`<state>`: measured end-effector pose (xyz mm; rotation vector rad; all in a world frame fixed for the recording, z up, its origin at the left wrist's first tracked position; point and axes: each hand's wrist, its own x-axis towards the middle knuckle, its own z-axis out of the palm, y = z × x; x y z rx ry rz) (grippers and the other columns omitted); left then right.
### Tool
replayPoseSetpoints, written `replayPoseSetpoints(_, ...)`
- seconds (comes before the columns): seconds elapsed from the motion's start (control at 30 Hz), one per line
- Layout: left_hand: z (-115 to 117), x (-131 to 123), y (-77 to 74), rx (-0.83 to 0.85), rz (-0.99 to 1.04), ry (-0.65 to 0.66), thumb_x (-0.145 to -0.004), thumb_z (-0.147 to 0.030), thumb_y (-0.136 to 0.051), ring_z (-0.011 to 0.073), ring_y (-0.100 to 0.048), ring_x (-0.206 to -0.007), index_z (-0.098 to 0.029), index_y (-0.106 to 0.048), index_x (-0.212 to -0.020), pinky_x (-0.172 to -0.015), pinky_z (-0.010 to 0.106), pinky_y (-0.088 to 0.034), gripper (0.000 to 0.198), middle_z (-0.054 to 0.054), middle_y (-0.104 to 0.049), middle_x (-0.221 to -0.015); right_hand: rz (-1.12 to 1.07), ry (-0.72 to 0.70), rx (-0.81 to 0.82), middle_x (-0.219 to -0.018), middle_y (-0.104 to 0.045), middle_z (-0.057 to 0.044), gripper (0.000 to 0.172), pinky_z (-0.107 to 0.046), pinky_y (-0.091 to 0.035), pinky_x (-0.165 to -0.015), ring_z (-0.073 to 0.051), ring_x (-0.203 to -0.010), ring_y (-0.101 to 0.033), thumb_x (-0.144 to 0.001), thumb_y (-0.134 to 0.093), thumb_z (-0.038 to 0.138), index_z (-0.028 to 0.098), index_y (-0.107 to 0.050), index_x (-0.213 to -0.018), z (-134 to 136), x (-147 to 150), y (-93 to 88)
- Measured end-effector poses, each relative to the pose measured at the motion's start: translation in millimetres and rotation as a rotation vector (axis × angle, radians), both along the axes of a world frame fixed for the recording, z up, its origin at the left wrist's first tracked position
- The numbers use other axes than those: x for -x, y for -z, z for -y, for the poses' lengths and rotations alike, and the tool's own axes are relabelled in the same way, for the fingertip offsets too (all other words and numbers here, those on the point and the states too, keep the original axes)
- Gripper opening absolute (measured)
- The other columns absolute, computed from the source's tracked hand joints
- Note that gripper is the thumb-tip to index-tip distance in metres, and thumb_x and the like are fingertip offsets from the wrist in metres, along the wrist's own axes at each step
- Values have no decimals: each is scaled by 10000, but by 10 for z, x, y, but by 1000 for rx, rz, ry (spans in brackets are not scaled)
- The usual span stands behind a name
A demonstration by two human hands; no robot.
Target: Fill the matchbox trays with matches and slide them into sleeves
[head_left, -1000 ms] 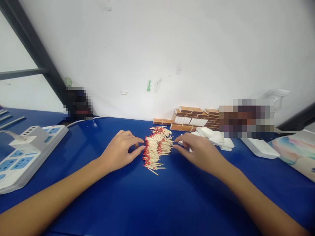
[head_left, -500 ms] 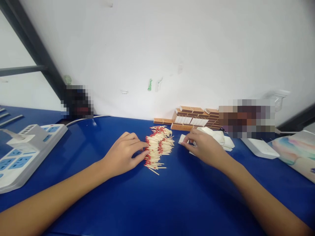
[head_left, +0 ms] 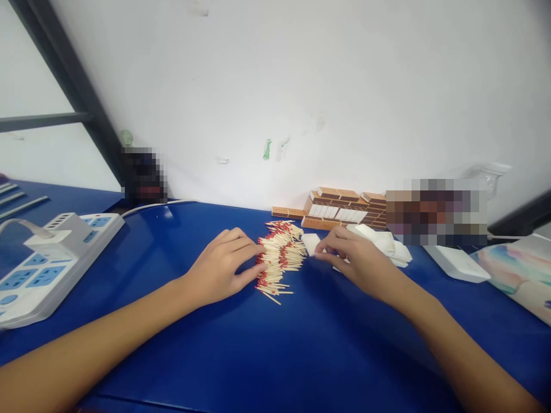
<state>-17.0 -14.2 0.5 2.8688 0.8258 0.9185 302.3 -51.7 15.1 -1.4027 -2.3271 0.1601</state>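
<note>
A loose pile of red-tipped matches (head_left: 286, 252) lies on the blue tabletop, most of the sticks pointing sideways. At its left edge is my left hand (head_left: 224, 267), with thumb and fingers apart and the fingertips touching the match heads. My right hand (head_left: 359, 258) pinches a small white rectangular piece (head_left: 310, 243) between thumb and fingertips, just right of the pile. Whether that piece is a flat card or a small tray I cannot tell. Behind my right hand lie more white pieces (head_left: 390, 245) in a heap, partly hidden by the hand.
Brown matchboxes (head_left: 344, 201) are stacked against the wall (head_left: 241, 97), some with white ends showing. A power strip (head_left: 64, 269) with a plugged-in adapter lies at left. On the right are a white box (head_left: 458, 264) and a colourful patterned item (head_left: 516, 267). Two areas are blurred out.
My right hand has brought the white piece left, close to the matches, and more of it shows. The left hand keeps its place at the pile. The whole view has shifted slightly.
</note>
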Motion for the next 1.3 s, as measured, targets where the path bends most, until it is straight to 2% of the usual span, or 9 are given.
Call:
replayPoseSetpoints(0.1,29,-5,-30,75,46,74,-919,-534,-711,247,-620,-1078,-251,-634,-1319,-965,418,-479,496,71,-727,-1204,-123,-157,246,-971,-622,-28,194,-294,-479,-712,-173,-833,-609,-1037,-554,308,281,-740,-989,187,188,-153)
replayPoseSetpoints(0.2,89,-24,-51,158,58,175,-787,-596,-815,247,-606,-1075,-255,-639,-1328,-994,423,-470,664,71,-714,-1210,-189,-268,385,-993,-620,-18,199,-275,-485,-751,-152,-855,-612,-1040,-567,280,289,-759,-991,336,381,-188)
replayPoseSetpoints(0.37,190,-64,-85,277,20,275,-763,-531,-854,220,-585,-931,-216,-759,-1005,-873,385,-446,409,52,-702,-974,-232,-372,423,-1013,-605,-24,205,-248,-475,-760,-128,-851,-595,-1045,-569,252,269,-771,-1019,417,540,-128)
replayPoseSetpoints(0.6,186,-48,-162,398,-35,303,-729,-377,-848,172,-582,-848,-178,-670,-873,-869,351,-427,303,7,-675,-908,-270,-383,405,-1014,-601,-23,198,-239,-460,-727,-121,-846,-582,-1041,-570,219,257,-760,-999,429,552,-136)
replayPoseSetpoints(0.7,172,1,-212,440,-83,305,-704,-366,-864,170,-591,-845,-183,-663,-857,-885,341,-442,313,-3,-669,-889,-274,-281,409,-1011,-619,-11,166,-249,-461,-673,-119,-762,-559,-1018,-599,234,280,-699,-1143,415,534,-72)
replayPoseSetpoints(0.77,167,35,-249,488,-150,300,-665,-348,-886,162,-584,-805,-193,-682,-851,-786,302,-452,317,-14,-657,-839,-260,-142,367,-988,-629,-3,245,-258,-452,-623,-119,-691,-530,-980,-649,276,272,-631,-1225,396,525,-3)
replayPoseSetpoints(0.87,169,67,-275,546,-231,275,-631,-393,-908,144,-570,-718,-197,-697,-803,-630,260,-416,335,-20,-640,-770,-191,-9,260,-963,-635,-12,323,-280,-448,-627,-139,-700,-546,-888,-752,411,231,-628,-1126,370,567,98)
replayPoseSetpoints(1.0,176,66,-236,586,-272,272,-618,-481,-914,118,-552,-616,-197,-706,-777,-558,249,-387,386,-30,-622,-713,-100,31,173,-969,-647,-33,362,-314,-459,-684,-193,-813,-610,-817,-812,455,202,-605,-974,367,730,186)
replayPoseSetpoints(1.3,161,37,-194,543,-240,248,-663,-450,-909,144,-588,-731,-204,-727,-867,-629,256,-413,368,-16,-665,-786,-77,14,198,-945,-651,-26,108,-299,-447,-700,-178,-805,-618,-955,-703,275,207,-627,-920,313,810,248)
